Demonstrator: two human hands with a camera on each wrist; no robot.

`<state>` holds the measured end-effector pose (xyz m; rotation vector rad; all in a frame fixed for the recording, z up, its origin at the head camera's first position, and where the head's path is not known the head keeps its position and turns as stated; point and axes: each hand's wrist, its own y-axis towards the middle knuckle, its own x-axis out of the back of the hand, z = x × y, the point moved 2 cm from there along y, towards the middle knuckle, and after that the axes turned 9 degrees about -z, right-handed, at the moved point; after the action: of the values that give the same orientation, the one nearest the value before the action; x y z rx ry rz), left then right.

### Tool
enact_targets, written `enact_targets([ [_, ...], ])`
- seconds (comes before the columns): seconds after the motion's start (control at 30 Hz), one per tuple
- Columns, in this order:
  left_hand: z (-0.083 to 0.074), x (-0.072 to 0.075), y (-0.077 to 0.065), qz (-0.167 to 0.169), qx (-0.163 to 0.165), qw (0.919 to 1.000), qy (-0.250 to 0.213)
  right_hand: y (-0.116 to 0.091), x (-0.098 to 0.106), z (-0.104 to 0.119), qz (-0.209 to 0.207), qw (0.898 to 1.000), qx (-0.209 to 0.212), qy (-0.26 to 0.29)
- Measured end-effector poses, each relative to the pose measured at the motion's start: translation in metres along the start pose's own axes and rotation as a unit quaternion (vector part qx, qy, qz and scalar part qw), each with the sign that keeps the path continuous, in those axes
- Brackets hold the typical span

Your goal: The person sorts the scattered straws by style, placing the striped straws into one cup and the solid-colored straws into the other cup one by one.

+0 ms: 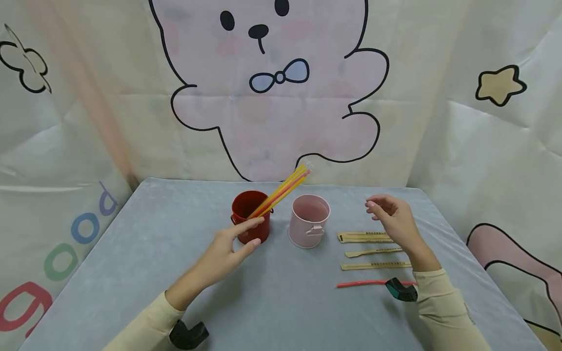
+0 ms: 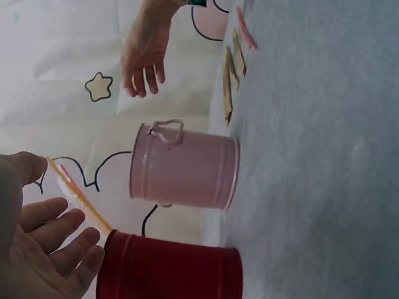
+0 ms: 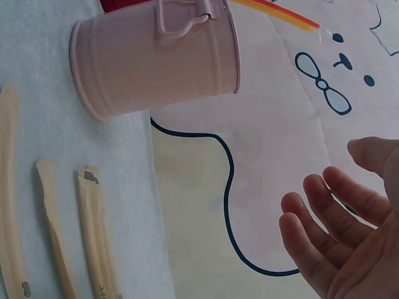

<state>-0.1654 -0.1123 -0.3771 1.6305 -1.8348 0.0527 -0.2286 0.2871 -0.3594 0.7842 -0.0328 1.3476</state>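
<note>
My left hand (image 1: pixel 219 258) is beside a small red metal bucket (image 2: pixel 181 268), its fingers stretched out and holding nothing. Yellow and orange-red straws (image 1: pixel 281 193) lean out of that bucket, with clear wrapping at their top ends. To its right stands a pink metal bucket (image 1: pixel 307 226) with a small side handle. Farther right, my right hand (image 1: pixel 398 224) hovers over the table, fingers loosely bent around nothing. Beneath it lie slim paper-wrapped sticks: the back pack (image 1: pixel 362 237), a thinner middle one (image 1: pixel 371 252) and a front one (image 1: pixel 373 266). Nearest me is a red straw (image 1: pixel 362 283).
A pale blue-grey cloth (image 1: pixel 281 312) covers the table. Behind it hangs a backdrop (image 1: pixel 281 117) printed with a cartoon animal, and printed sheets flank both sides. Each wrist wears a dark device, the left one (image 1: pixel 189 335) low over the cloth.
</note>
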Motion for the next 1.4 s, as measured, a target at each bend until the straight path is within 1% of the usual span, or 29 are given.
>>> enact_targets([
  [0.1, 0.001, -0.009, -0.001, 0.034, 0.012, 0.9993, -0.005, 0.0, 0.002, 0.001, -0.005, 1.0, 0.005, 0.004],
  [0.27, 0.002, -0.027, -0.003, 0.09, 0.022, 0.9957, -0.009, 0.0, 0.004, -0.001, -0.014, 1.0, 0.019, 0.018],
  [0.37, 0.004, -0.038, -0.002, 0.113, 0.042, 0.9926, -0.014, 0.0, 0.004, -0.003, -0.018, 0.999, 0.029, 0.029],
  [0.5, 0.01, -0.055, 0.004, 0.133, 0.069, 0.9883, -0.029, 0.0, 0.005, -0.009, 0.0, 0.999, 0.034, 0.022],
  [0.6, 0.014, -0.068, 0.013, 0.133, 0.082, 0.987, -0.037, 0.0, 0.006, -0.014, 0.02, 0.999, 0.029, 0.001],
  [0.7, 0.016, -0.079, 0.025, 0.12, 0.1, 0.9872, -0.033, 0.002, 0.007, -0.02, 0.033, 0.999, 0.02, -0.012],
  [0.87, 0.02, -0.094, 0.041, 0.094, 0.12, 0.9882, -0.014, 0.003, 0.01, -0.029, 0.025, 0.999, 0.011, -0.02],
  [0.97, 0.025, -0.1, 0.048, 0.092, 0.132, 0.9869, -0.014, 0.003, 0.01, -0.033, 0.023, 0.999, 0.009, -0.03],
  [1.07, 0.031, -0.104, 0.053, 0.095, 0.156, 0.9824, -0.039, 0.002, 0.009, -0.036, 0.028, 0.999, 0.005, -0.042],
  [1.2, 0.04, -0.109, 0.06, 0.093, 0.196, 0.9717, -0.092, 0.002, 0.009, -0.041, 0.04, 0.998, 0.001, -0.052],
  [1.27, 0.043, -0.112, 0.063, 0.089, 0.21, 0.9666, -0.116, 0.001, 0.009, -0.045, 0.052, 0.996, -0.008, -0.067],
  [1.33, 0.045, -0.114, 0.066, 0.083, 0.217, 0.9631, -0.135, 0.001, 0.009, -0.048, 0.071, 0.993, -0.019, -0.092],
  [1.4, 0.048, -0.116, 0.067, 0.078, 0.217, 0.9615, -0.15, 0.001, 0.008, -0.052, 0.103, 0.988, -0.027, -0.115],
])
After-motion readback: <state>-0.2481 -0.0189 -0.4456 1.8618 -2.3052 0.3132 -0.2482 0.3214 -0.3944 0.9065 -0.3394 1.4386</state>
